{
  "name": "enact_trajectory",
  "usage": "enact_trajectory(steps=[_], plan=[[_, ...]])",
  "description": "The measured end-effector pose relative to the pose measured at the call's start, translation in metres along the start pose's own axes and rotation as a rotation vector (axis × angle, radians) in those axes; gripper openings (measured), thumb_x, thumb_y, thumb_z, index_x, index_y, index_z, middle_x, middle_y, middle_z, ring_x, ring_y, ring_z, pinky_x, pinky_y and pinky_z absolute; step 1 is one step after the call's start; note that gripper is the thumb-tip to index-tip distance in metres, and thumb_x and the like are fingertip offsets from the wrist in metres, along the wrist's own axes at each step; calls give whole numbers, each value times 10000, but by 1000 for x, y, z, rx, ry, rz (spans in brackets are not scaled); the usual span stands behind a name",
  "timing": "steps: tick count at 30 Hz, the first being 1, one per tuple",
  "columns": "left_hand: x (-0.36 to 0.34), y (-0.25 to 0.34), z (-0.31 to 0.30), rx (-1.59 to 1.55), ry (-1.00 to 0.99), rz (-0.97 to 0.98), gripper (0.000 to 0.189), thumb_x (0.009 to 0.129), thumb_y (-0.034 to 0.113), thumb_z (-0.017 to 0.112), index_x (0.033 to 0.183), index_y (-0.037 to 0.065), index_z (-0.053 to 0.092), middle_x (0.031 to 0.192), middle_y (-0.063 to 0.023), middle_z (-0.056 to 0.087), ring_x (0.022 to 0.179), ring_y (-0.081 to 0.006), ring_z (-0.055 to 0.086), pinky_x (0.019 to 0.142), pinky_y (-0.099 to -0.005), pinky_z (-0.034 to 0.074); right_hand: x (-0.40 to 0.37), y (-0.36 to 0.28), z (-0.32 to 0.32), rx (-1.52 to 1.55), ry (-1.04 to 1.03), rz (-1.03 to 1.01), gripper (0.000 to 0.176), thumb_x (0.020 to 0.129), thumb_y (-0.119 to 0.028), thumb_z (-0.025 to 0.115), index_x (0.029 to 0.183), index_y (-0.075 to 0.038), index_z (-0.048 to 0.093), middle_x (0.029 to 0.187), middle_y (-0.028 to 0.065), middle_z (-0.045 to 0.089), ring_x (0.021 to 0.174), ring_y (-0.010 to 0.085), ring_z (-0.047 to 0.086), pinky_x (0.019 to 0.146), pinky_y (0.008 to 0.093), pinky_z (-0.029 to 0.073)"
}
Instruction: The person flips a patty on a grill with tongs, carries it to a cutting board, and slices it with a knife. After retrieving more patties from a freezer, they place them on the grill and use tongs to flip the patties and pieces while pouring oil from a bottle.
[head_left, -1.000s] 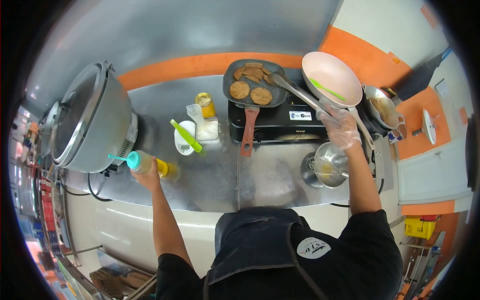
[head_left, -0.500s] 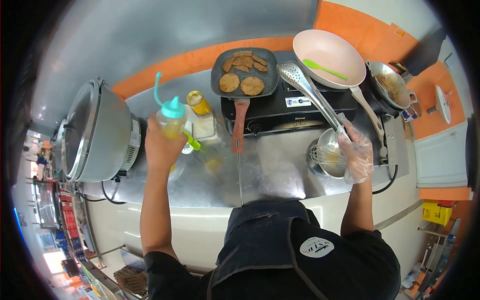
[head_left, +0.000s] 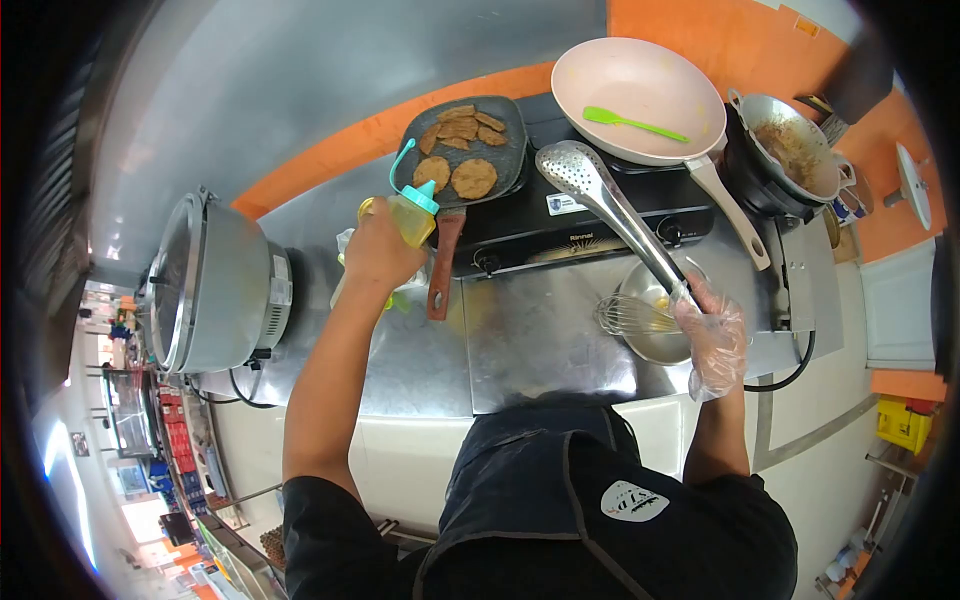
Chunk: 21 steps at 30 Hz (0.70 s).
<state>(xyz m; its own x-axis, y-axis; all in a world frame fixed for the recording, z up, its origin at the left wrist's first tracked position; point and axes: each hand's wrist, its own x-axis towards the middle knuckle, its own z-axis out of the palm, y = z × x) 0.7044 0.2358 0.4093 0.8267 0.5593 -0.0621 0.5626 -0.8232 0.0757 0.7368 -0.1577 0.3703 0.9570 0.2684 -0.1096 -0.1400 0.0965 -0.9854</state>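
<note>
The left hand [head_left: 378, 255] is closed round the squeeze bottle [head_left: 412, 215], nozzle tipped toward the griddle pan [head_left: 500, 160] at one o'clock, seemingly to pour; the gloved right hand [head_left: 712, 330] grips the tongs [head_left: 625, 228], held clear, pointing eleven o'clock.

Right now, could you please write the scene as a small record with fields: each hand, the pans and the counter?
Left hand: grips a squeeze bottle with a teal cap, by the grill pan
Right hand: gloved, holds long tongs above the stove
Grill pan: brown patties inside
Pink pan: green spatula inside
Counter: metal bowl with a whisk
</note>
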Motion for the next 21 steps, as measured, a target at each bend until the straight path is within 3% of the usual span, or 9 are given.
enact_trajectory(steps=[8, 11, 21], plan=[[13, 18, 5, 128, -22, -17, 715, 629, 239, 812, 1187, 28, 416, 1068, -222, 626, 1014, -405, 629, 864, -477, 522, 16, 4, -23, -43, -94, 12, 372, 886, -73, 669, 1243, 19, 614, 987, 3, 649, 839, 55, 543, 784, 205, 446], [10, 32, -6, 104, -51, -100, 735, 633, 217, 812, 1210, 21, 401, 1156, -210, 614, 1067, -377, 626, 868, -446, 534, 22, 2, -29, -12, -131, 40, 370, 890, -69, 667, 1245, 18, 613, 976, 1, 652, 832, 56, 546, 776, 209, 450], [35, 16, -5, 140, -88, -246, 809, 621, 305, 842, 1223, -2, 396, 1124, -200, 645, 1077, -351, 635, 909, -417, 529, 35, 0, -32, 28, -202, 75, 371, 899, -99, 672, 1244, 23, 610, 999, 10, 647, 877, 71, 549, 812, 222, 448]])
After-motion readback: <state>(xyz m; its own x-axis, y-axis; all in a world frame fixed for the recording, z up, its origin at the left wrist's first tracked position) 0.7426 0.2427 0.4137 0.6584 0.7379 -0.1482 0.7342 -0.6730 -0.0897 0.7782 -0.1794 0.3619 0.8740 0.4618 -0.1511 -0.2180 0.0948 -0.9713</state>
